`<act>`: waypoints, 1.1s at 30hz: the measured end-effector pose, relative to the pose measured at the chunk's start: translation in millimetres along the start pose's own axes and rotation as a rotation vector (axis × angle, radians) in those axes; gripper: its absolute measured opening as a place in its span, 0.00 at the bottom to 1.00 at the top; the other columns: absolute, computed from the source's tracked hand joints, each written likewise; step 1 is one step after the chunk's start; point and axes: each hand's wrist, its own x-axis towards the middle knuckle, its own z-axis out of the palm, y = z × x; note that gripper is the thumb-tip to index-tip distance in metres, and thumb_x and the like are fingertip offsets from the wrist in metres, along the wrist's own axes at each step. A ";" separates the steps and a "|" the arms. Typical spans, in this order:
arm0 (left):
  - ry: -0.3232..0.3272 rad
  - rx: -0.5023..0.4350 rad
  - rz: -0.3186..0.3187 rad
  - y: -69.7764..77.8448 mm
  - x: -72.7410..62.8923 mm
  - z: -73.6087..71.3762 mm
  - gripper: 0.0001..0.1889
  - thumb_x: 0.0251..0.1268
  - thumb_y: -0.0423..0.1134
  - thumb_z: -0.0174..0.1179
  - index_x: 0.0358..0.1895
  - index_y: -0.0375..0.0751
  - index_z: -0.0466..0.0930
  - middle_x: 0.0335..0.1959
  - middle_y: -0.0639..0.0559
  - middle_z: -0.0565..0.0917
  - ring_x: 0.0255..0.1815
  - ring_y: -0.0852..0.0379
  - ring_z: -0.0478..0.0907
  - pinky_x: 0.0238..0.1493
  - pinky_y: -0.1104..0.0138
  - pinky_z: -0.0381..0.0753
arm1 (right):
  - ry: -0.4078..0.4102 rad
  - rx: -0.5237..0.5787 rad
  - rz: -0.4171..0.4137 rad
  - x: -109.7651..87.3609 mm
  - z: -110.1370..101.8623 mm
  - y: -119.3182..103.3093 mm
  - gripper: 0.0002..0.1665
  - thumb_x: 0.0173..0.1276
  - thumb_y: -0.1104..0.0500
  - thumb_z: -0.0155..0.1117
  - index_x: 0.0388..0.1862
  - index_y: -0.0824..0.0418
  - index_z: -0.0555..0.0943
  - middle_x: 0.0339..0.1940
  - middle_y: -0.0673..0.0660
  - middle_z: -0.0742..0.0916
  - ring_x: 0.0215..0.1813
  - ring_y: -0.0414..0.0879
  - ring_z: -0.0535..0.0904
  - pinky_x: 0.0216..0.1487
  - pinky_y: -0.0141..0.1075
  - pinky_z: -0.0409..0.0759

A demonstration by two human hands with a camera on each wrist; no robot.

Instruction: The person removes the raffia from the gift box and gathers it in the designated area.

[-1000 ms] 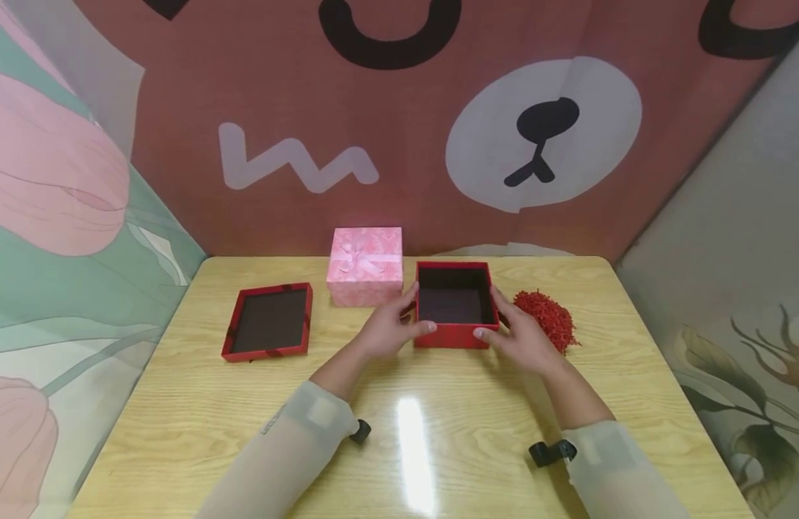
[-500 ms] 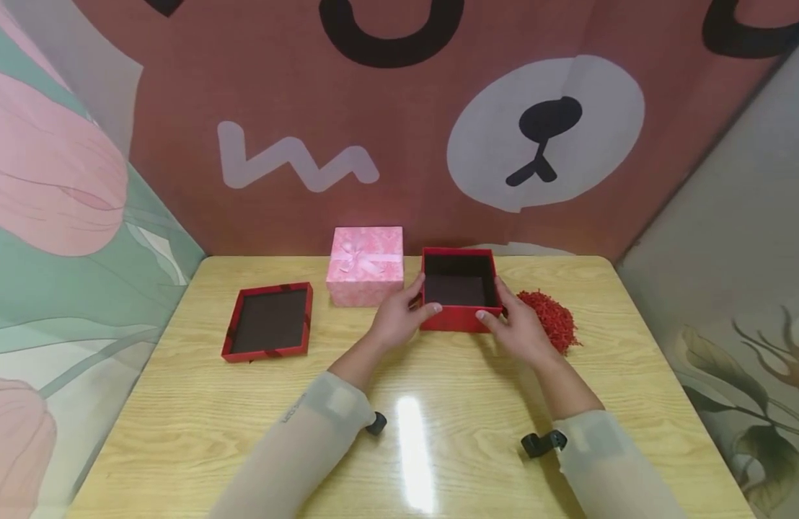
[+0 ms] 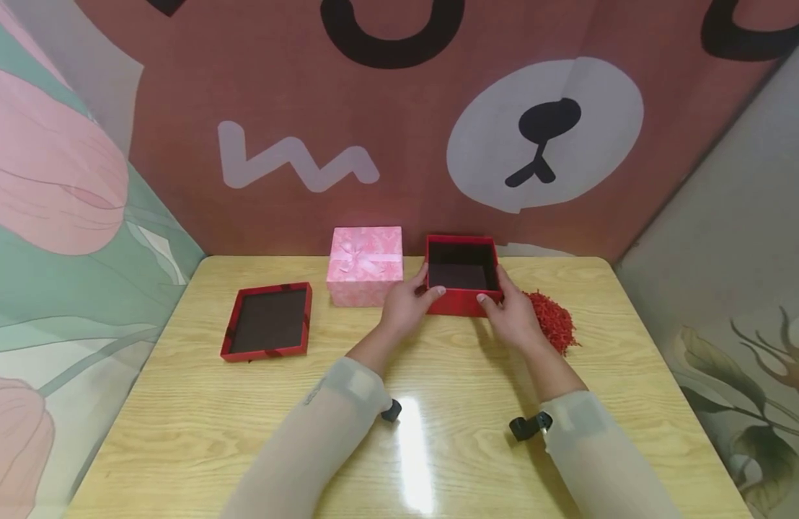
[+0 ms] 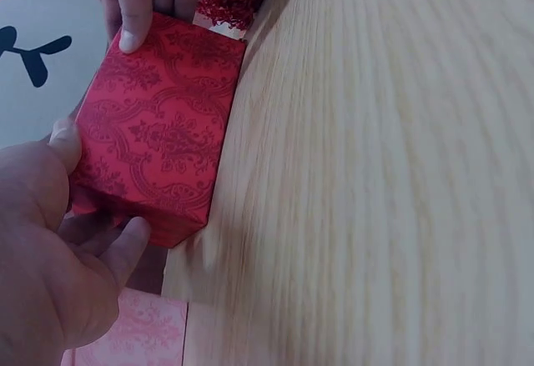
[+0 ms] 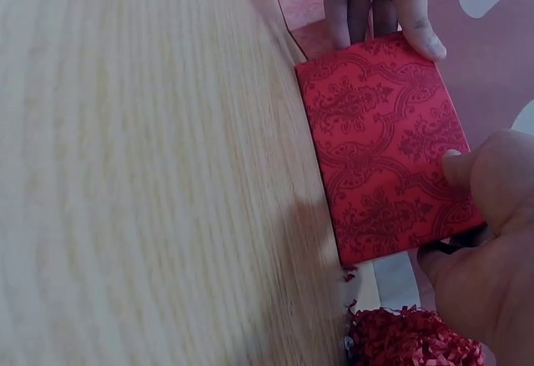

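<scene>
Both of my hands hold a red box base [image 3: 464, 303] with a dark inside, near the back of the table. My left hand [image 3: 403, 310] grips its left side, thumb on the front face. On the right side is my right hand [image 3: 516, 317], its thumb also on the front. The wrist views show a dark-red ornate pattern on the box front [image 4: 163, 120]. Right beside my right hand lies a heap of red shredded paper [image 3: 555, 322]. A red lid [image 3: 270, 321] rests at the left with its dark inside facing up.
A pink gift box [image 3: 365, 263] with a bow stands close to the left of the red box. Behind the wooden table [image 3: 296, 418] rises a wall [image 3: 296, 223] with a printed bear face. Side walls stand left and right.
My two hands have carried the red box base away from me, toward the back wall, and slightly right. The lid, pink box and shredded paper have stayed in place.
</scene>
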 end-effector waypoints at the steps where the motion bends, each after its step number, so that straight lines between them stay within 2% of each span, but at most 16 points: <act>1: 0.007 0.002 0.002 0.9 1.4 2.3 0.37 0.70 0.56 0.67 0.78 0.49 0.67 0.61 0.45 0.85 0.60 0.49 0.83 0.54 0.60 0.85 | 0.007 0.001 0.006 1.7 0.6 0.4 0.48 0.80 0.51 0.59 0.87 0.60 0.46 0.82 0.68 0.62 0.71 0.66 0.72 0.73 0.58 0.71; 4: 0.018 0.018 0.003 4.2 4.9 8.4 0.37 0.71 0.56 0.65 0.79 0.48 0.66 0.63 0.45 0.84 0.61 0.50 0.83 0.54 0.62 0.86 | 0.025 -0.008 0.020 5.6 1.7 1.8 0.47 0.81 0.53 0.58 0.87 0.61 0.46 0.82 0.68 0.62 0.73 0.66 0.69 0.76 0.58 0.66; 7: 0.029 0.016 -0.003 7.1 7.9 12.9 0.38 0.72 0.56 0.64 0.80 0.47 0.64 0.66 0.45 0.81 0.64 0.49 0.81 0.60 0.60 0.84 | 0.041 -0.007 0.024 9.0 1.9 1.9 0.46 0.81 0.55 0.57 0.86 0.62 0.46 0.83 0.69 0.61 0.80 0.65 0.60 0.79 0.58 0.61; 9: 0.032 0.019 -0.011 8.5 9.5 14.7 0.38 0.73 0.56 0.64 0.80 0.47 0.64 0.68 0.45 0.80 0.65 0.49 0.80 0.61 0.59 0.83 | 0.047 0.003 0.024 11.0 1.6 1.8 0.45 0.81 0.56 0.57 0.86 0.62 0.46 0.83 0.68 0.61 0.81 0.64 0.58 0.79 0.58 0.60; 13: 0.026 0.019 -0.039 9.8 12.2 16.9 0.39 0.73 0.57 0.63 0.81 0.48 0.62 0.68 0.46 0.80 0.64 0.50 0.81 0.57 0.59 0.85 | 0.062 0.005 0.032 15.3 2.3 1.0 0.45 0.80 0.57 0.57 0.87 0.61 0.47 0.82 0.68 0.63 0.80 0.64 0.60 0.79 0.59 0.61; 17: 0.030 0.015 -0.061 11.0 14.2 16.6 0.38 0.73 0.57 0.63 0.81 0.49 0.62 0.67 0.46 0.81 0.63 0.51 0.82 0.57 0.61 0.85 | 0.071 -0.007 0.040 19.4 4.0 1.2 0.45 0.80 0.57 0.58 0.87 0.58 0.48 0.81 0.68 0.65 0.79 0.65 0.62 0.78 0.59 0.62; 25: 0.019 -0.030 -0.074 15.2 15.9 14.2 0.39 0.72 0.54 0.66 0.81 0.47 0.62 0.63 0.44 0.84 0.61 0.51 0.83 0.55 0.62 0.85 | 0.076 0.004 0.045 23.3 3.0 0.3 0.45 0.80 0.57 0.58 0.87 0.56 0.48 0.81 0.69 0.65 0.79 0.65 0.62 0.79 0.60 0.61; 29: 0.012 -0.048 -0.085 15.0 16.4 13.3 0.40 0.72 0.52 0.67 0.82 0.48 0.61 0.62 0.44 0.85 0.60 0.51 0.83 0.59 0.61 0.84 | 0.073 0.004 0.054 22.1 3.7 0.0 0.47 0.78 0.56 0.60 0.87 0.56 0.48 0.80 0.70 0.66 0.78 0.66 0.64 0.78 0.60 0.63; 33: -0.004 -0.071 -0.084 16.1 15.6 12.5 0.42 0.71 0.50 0.68 0.83 0.49 0.58 0.66 0.44 0.82 0.61 0.48 0.83 0.60 0.59 0.84 | 0.105 0.028 0.024 19.0 5.0 0.8 0.48 0.76 0.56 0.63 0.87 0.58 0.50 0.79 0.68 0.68 0.77 0.65 0.66 0.76 0.59 0.65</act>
